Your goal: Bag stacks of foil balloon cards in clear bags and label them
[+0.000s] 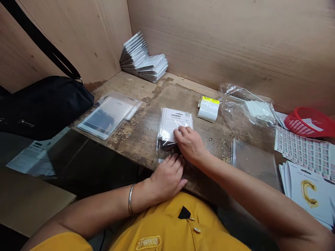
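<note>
A clear plastic bag with a white printed card (174, 122) in it lies on the wooden table (136, 146) in front of me. My right hand (190, 143) rests on the lower right of the card, its fingers bent against the plastic. Near the bag's bottom edge is my left hand (169, 172), palm down with the fingers loosely extended and slightly apart. A dark item shows inside the bag below the card, partly hidden by my hands.
White folded cards (145, 59) stand at the back left, with clear sleeves (107, 113) and a black bag (49, 106) nearer. Rightward are a label roll (208, 108), empty clear bags (255, 162), a red basket (309, 122), sticker sheets (306, 150) and balloon cards (310, 191).
</note>
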Available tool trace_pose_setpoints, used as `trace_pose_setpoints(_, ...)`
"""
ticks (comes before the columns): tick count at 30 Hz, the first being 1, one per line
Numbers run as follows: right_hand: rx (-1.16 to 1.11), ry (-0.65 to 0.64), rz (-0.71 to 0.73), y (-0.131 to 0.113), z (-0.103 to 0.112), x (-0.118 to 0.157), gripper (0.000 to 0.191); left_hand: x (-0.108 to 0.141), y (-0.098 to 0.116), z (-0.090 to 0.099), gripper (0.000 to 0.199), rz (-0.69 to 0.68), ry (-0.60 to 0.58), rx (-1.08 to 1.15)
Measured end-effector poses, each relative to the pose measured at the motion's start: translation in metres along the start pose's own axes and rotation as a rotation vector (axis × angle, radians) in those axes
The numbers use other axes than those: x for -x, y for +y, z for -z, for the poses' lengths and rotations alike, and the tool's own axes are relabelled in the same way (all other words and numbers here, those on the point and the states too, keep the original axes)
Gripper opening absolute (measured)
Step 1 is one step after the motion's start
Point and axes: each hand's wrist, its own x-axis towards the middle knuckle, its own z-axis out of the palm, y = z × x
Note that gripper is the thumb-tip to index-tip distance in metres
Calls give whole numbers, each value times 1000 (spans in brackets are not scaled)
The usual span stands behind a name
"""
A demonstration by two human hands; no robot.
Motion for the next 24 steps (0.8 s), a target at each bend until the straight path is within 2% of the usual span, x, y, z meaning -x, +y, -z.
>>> trace_pose_setpoints(2, -19, 8, -12, -1, -3, 0, 20, -4, -2, 4, 54, -2, -3, -20)
trace_pose_setpoints(4, -55, 32, 19, -1, -4, 3, 25, -8, -2, 8, 52, 56, -39, -27)
trace_pose_setpoints(6, -87, 53, 58, 0, -3, 9, 37, -12, -2, 9, 59, 153, -77, -34)
trace_pose_setpoints(8, -100, 53, 68, 2, -1, 14, 41, -13, -1, 5, 66, 210, -104, -37)
trace_pose_setpoints(12, -119, 14, 83, 7, 3, 15, 32, -12, -1, -2, 67, 212, -113, -3)
trace_pose_setpoints(17, -144, 23, -93, 4, 6, 6, 19, -11, -4, -4, 70, 209, -99, 31)
trace_pose_setpoints(20, -129, 34, -57, -1, 5, 3, 12, -14, -2, -8, 66, 188, -97, 19)
trace_pose_setpoints(22, -135, 25, -62, -2, 5, 3, 15, -16, 2, -3, 68, 202, -111, 20)
trace_pose_setpoints(24, -174, 12, -79, 2, 5, 7, 14, -15, 4, 13, 70, 225, -136, 64)
